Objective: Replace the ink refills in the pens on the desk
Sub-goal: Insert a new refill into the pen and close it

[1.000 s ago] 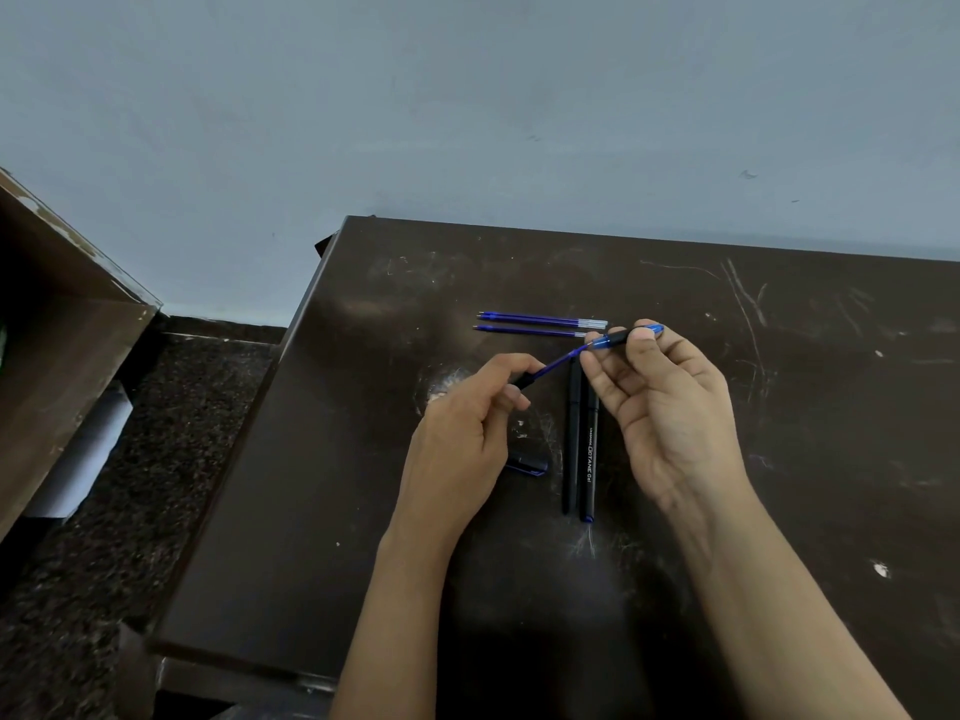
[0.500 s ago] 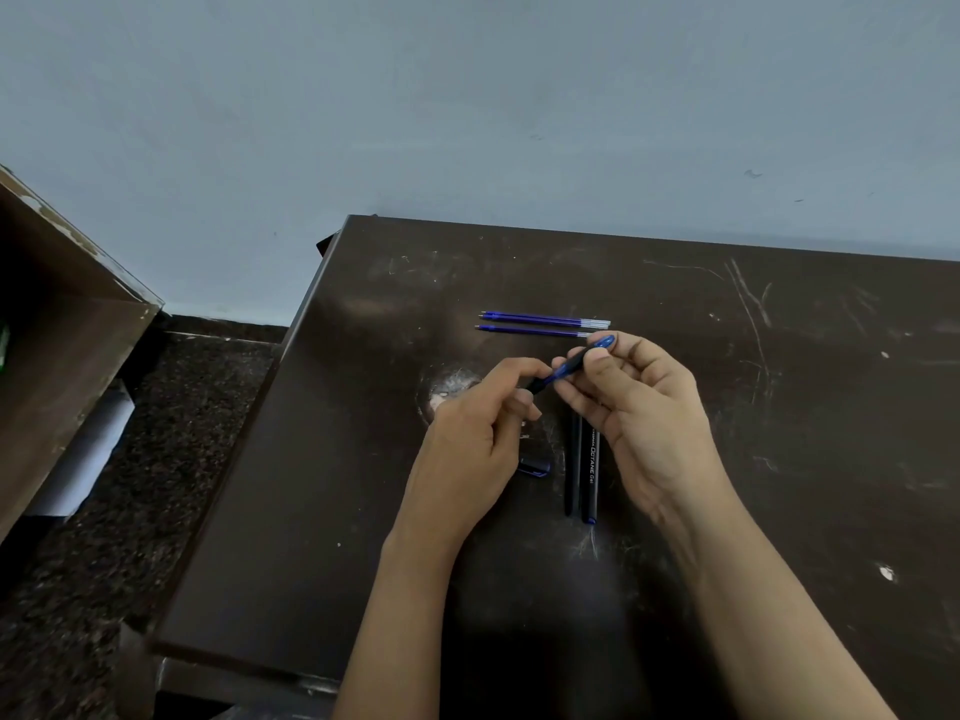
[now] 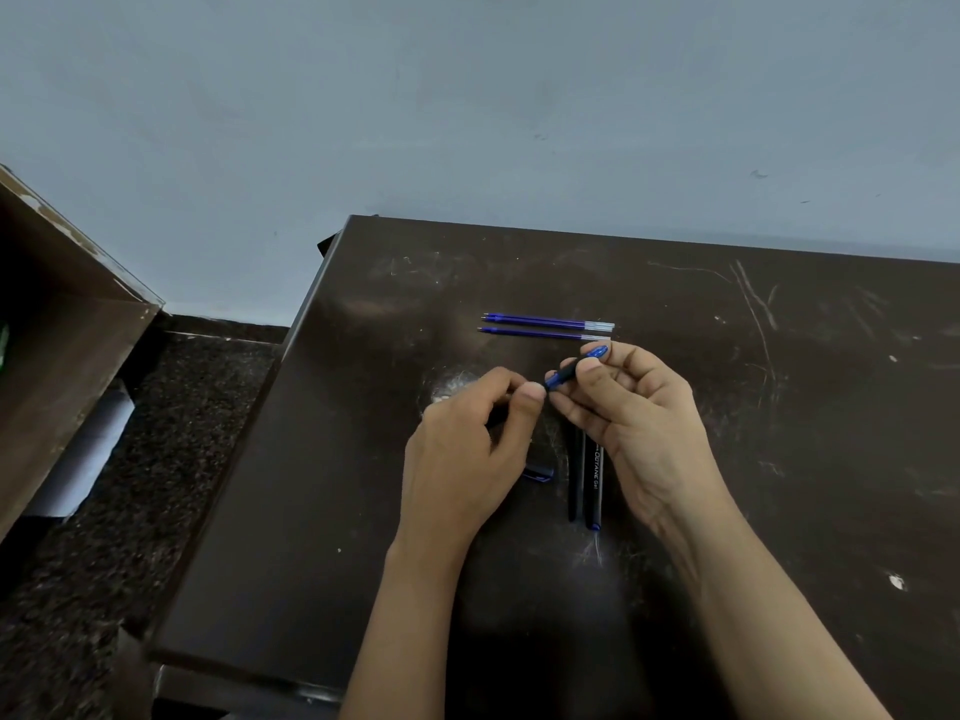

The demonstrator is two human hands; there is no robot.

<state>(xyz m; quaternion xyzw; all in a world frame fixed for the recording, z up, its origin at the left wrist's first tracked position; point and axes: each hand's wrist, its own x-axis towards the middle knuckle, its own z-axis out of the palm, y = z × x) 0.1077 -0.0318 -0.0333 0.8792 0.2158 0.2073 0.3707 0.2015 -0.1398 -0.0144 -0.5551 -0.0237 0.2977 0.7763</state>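
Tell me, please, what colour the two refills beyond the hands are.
Blue with clear right ends; the refills show best in the head view.

The two hands move together. The left hand and the right hand now almost touch at the fingertips. The long blue refill between them slips out of sight, and only a short bit of the pen shows.

A scratched dark brown bench stands against a pale blue-grey wall. To its left are a speckled dark floor and a brown wooden cabinet.
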